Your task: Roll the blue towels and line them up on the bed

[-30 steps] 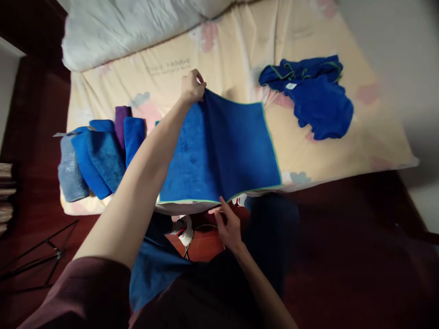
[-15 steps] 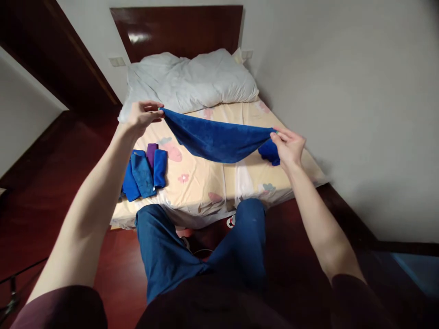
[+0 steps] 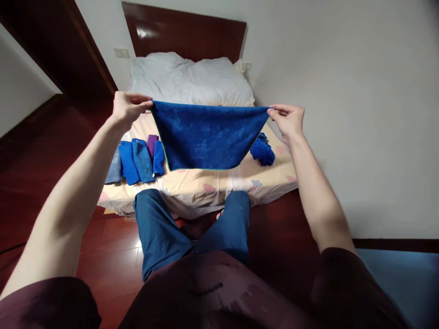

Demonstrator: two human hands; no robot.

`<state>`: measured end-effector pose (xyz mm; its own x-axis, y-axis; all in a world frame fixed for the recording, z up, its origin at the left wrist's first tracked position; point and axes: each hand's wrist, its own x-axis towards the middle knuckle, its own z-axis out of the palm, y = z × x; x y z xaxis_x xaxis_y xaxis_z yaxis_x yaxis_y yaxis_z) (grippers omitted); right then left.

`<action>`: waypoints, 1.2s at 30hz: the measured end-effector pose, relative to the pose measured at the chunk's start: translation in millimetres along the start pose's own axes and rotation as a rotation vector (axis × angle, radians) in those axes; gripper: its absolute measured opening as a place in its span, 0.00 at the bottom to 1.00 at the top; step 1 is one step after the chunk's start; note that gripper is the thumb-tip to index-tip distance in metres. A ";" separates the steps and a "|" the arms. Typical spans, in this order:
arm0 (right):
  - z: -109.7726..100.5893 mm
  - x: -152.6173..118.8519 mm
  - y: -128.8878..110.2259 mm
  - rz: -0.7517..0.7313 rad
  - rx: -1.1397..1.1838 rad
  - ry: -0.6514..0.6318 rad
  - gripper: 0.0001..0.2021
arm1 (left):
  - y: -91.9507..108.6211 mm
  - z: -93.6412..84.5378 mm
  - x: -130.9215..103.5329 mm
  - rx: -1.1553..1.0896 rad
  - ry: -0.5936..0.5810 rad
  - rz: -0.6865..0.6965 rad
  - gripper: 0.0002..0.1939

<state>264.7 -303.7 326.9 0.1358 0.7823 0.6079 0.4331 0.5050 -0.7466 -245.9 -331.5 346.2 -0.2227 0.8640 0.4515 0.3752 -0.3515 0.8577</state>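
A blue towel with a green edge hangs stretched out above the bed. My left hand pinches its upper left corner, and my right hand pinches the upper right corner. Both hands are closed on the cloth. To the left on the bed lies a row of folded towels: a greyish-blue one, a bright blue one, a dull blue one, a purple one and a small blue one. A crumpled blue cloth rests on the right, below my right hand.
The bed has a pale patterned sheet, and my knees are close to its front edge. White bedding is heaped before the dark wooden headboard. A white wall stands on the right.
The towel has gone from sagging in a curve to hanging open as a flat sheet. Both hands have risen slightly, still gripping its corners. My view has shifted, showing more of the folded row.
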 end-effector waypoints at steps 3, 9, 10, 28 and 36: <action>-1.1 -7.3 -7.5 -0.003 -0.021 -0.004 0.16 | 7.1 -6.3 -6.8 0.147 -0.007 0.057 0.16; -7.4 -18.3 -2.3 -0.025 -0.109 -0.032 0.13 | 12.7 -10.1 -12.2 0.339 0.000 0.156 0.13; -9.6 -19.9 -0.7 -0.031 -0.135 -0.037 0.12 | 11.6 -10.2 -11.4 0.358 -0.007 0.174 0.13; -51.0 -84.6 -11.4 0.230 -0.166 -0.355 0.17 | 3.2 -35.4 -66.3 0.305 -0.447 -0.037 0.13; -21.7 -65.0 30.3 0.350 -0.258 -0.483 0.12 | -53.6 -6.0 -48.4 0.160 -0.522 -0.332 0.22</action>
<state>288.4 -347.1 270.7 -0.0823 0.9910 0.1057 0.6445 0.1339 -0.7528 -260.7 -356.7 279.8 0.1027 0.9936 -0.0463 0.5001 -0.0113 0.8659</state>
